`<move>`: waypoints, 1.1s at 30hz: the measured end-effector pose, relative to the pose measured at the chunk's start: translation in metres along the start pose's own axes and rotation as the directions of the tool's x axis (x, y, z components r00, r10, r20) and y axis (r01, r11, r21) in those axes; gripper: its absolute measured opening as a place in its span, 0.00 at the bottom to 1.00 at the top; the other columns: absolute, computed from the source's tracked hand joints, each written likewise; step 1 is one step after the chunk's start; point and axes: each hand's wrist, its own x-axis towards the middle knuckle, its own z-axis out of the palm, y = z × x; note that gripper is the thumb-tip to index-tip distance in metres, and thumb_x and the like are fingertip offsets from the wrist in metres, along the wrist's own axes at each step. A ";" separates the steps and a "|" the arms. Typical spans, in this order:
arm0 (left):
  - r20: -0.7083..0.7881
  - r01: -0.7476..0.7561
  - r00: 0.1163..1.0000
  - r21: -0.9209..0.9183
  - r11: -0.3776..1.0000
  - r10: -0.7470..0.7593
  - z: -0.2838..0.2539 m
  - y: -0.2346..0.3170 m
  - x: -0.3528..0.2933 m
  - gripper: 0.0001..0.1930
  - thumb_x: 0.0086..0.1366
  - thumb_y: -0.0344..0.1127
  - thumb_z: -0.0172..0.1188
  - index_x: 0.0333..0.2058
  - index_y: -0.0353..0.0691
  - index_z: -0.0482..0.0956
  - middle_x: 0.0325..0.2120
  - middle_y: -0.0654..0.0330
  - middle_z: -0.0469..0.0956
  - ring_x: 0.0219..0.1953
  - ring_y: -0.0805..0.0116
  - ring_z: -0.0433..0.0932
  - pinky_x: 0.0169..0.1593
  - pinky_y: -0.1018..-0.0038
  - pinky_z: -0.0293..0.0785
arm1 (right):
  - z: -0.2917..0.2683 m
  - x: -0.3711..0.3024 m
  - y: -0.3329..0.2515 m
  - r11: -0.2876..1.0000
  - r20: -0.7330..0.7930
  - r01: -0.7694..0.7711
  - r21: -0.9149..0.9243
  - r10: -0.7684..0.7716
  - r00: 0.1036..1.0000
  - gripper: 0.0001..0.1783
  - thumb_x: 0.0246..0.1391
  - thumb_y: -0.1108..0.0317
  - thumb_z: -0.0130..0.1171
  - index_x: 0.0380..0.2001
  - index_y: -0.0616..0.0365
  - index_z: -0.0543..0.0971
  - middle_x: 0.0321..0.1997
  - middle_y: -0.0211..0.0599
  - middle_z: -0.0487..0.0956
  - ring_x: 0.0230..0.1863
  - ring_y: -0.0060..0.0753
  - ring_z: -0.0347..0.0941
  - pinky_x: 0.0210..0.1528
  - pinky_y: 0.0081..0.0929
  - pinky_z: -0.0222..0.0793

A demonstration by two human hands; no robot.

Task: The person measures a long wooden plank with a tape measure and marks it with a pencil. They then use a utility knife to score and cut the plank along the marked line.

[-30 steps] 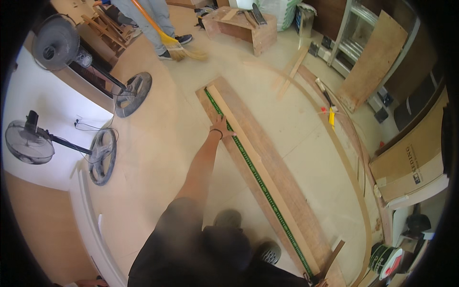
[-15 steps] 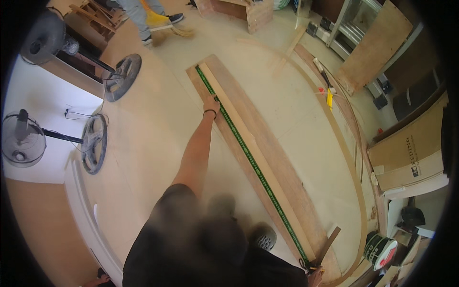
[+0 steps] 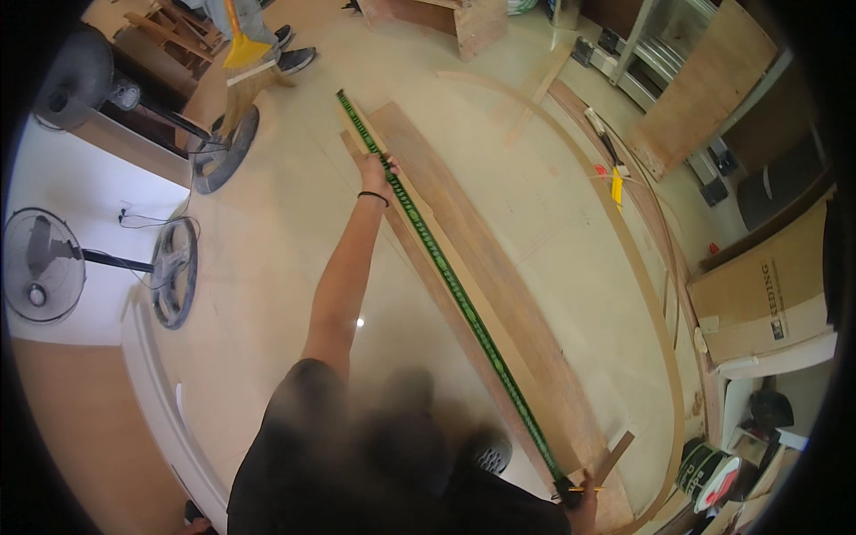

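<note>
A green tape measure (image 3: 470, 314) is drawn out along a long, pale wooden strip (image 3: 510, 345). My left hand (image 3: 376, 169) is closed round the tape and strip near their far end, which sticks out beyond the fingers. At the near end, my right hand (image 3: 585, 506) is closed by the tape's dark case (image 3: 565, 489), with a thin yellow-orange stick like a pencil (image 3: 586, 489) across its fingers. Its exact hold is partly hidden. Under the strip, a wider brown board (image 3: 486, 241) lies on the floor.
A curved wooden strip (image 3: 655, 308) arcs along the right. Two stand fans (image 3: 45, 267) are at the left. Far left, a person (image 3: 241, 18) holds a yellow broom (image 3: 248, 67). A cardboard box (image 3: 762, 281), a tub (image 3: 709, 474) and a ladder (image 3: 678, 53) line the right side.
My left hand has shifted slightly left and farther away, carrying the strip and tape; their far end now reaches past the board. The person with the broom has moved left.
</note>
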 end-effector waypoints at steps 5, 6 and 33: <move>0.235 0.089 0.969 -0.056 0.994 -0.074 0.056 0.032 -0.044 0.07 0.73 0.35 0.40 0.39 0.40 0.66 0.23 0.64 0.66 0.17 0.78 0.58 0.18 0.81 0.55 | 0.016 0.069 -0.051 0.981 0.483 0.021 0.194 -0.114 0.868 0.25 0.45 0.66 0.69 0.39 0.58 0.64 0.37 0.51 0.75 0.38 0.54 0.74 0.40 0.47 0.71; 0.259 0.106 0.962 -0.051 0.993 -0.089 0.067 0.032 -0.050 0.09 0.74 0.37 0.41 0.40 0.39 0.68 0.22 0.65 0.65 0.17 0.79 0.57 0.18 0.81 0.54 | 0.016 0.078 -0.070 0.935 0.510 0.024 0.353 -0.215 0.833 0.22 0.48 0.63 0.67 0.39 0.58 0.65 0.36 0.55 0.75 0.39 0.59 0.73 0.42 0.53 0.70; 0.116 0.010 0.993 -0.030 1.000 -0.006 0.214 0.703 -0.381 0.07 0.75 0.36 0.44 0.41 0.39 0.68 0.23 0.65 0.65 0.21 0.75 0.63 0.24 0.78 0.63 | -0.328 -0.373 -0.414 0.743 0.702 -0.407 0.532 -0.117 0.703 0.13 0.51 0.65 0.57 0.38 0.56 0.71 0.36 0.31 0.74 0.38 0.27 0.69 0.43 0.25 0.66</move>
